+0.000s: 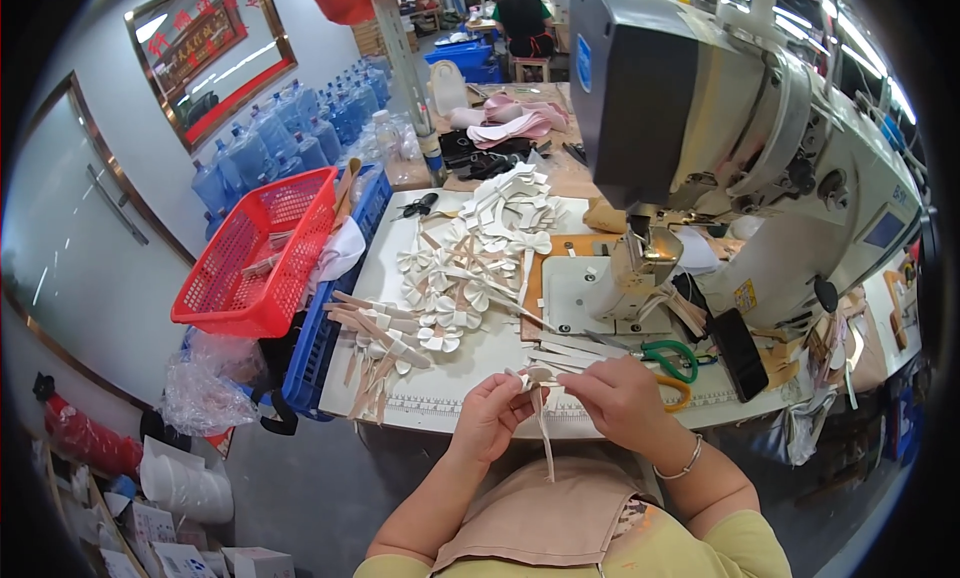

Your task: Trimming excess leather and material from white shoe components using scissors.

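In front of my lap, my left hand (pixel 488 418) is closed, its thumb and fingers pinching a small white strap piece (pixel 543 428). A narrow pale end of the piece hangs down between my hands. Opposite it, my right hand (pixel 620 403) is closed too, with its fingertips on the other side of the same piece. Just beyond my hands lie flat white strips (pixel 575 354) on the table. Farther left is a heap of white petal-shaped pieces (pixel 450 293) with beige straps. Scissors with green handles (pixel 672 358) lie right of the strips, partly hidden behind my right hand.
A large sewing machine (pixel 850 218) stands at the right. A black phone (pixel 738 356) leans near its base, beside an orange handle (pixel 682 393). At the left, a red basket (pixel 250 313) rests by a blue crate (pixel 365 243). Pink pieces (pixel 515 126) lie at the back.
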Available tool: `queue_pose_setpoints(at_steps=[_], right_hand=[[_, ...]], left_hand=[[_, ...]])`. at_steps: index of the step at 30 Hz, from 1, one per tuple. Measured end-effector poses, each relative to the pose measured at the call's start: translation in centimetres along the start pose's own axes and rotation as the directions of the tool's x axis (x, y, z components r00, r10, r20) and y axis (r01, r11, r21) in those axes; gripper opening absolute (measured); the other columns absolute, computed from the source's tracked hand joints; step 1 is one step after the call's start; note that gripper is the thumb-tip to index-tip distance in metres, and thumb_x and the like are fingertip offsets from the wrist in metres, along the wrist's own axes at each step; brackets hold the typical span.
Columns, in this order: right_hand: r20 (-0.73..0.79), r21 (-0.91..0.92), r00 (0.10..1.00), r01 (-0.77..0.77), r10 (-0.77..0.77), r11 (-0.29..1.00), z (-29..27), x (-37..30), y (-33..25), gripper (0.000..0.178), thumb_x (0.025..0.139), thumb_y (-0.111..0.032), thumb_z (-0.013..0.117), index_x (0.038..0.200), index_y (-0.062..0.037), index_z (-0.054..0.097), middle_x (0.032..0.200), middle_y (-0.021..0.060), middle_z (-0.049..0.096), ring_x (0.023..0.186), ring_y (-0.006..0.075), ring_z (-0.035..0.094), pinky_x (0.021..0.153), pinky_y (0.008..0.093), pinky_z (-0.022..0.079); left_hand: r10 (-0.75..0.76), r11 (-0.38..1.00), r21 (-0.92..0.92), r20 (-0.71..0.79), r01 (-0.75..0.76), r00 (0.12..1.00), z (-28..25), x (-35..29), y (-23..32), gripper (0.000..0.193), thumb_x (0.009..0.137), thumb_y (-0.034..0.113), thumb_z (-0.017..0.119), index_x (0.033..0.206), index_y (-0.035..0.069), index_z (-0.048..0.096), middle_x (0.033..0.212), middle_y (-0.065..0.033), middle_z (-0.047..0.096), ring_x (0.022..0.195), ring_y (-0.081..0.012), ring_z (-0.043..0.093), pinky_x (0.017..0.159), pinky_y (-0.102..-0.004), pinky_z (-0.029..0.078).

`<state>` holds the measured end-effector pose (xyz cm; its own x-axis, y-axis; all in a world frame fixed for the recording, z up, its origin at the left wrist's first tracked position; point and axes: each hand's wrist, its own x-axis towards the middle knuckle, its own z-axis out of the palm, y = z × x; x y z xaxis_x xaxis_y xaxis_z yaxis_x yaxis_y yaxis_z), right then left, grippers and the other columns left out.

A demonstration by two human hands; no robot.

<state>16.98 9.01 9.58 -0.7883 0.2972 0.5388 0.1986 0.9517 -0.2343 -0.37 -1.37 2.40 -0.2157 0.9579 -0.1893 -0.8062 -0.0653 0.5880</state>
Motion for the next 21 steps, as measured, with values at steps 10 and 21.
queue_pose_setpoints(at_steps=[10, 21], right_hand=[[0.061, 0.078, 0.996, 0.053, -0.057, 0.996, 1.4, 0.9, 0.1, 0.016, 0.074, -0.015, 0.069, 0.089, -0.0123, 0.062, 0.070, 0.0004, 0.060, 0.065, 0.0187, 0.059, 0.060, 0.0321, 0.043], [0.140, 0.320, 0.989, 0.002, -0.050, 0.947, 2.5, 0.9, 0.9, 0.025, 0.078, -0.011, 0.065, 0.102, -0.0098, 0.059, 0.084, 0.0082, 0.060, 0.069, 0.0267, 0.061, 0.057, 0.0334, 0.050]], left_hand=[[0.108, 0.972, 0.209, 0.001, -0.106, 0.994, 0.8, -0.1, -0.8, 0.004, 0.089, 0.007, 0.056, 0.086, 0.004, 0.053, 0.099, -0.0117, 0.063, 0.087, -0.0223, 0.064, 0.078, -0.0374, 0.053], [0.163, 0.875, 0.463, -0.006, -0.142, 0.987, 1.0, -0.3, -1.0, 0.012, 0.087, 0.005, 0.059, 0.098, 0.001, 0.056, 0.095, -0.0088, 0.063, 0.086, -0.0141, 0.062, 0.077, -0.0295, 0.055]])
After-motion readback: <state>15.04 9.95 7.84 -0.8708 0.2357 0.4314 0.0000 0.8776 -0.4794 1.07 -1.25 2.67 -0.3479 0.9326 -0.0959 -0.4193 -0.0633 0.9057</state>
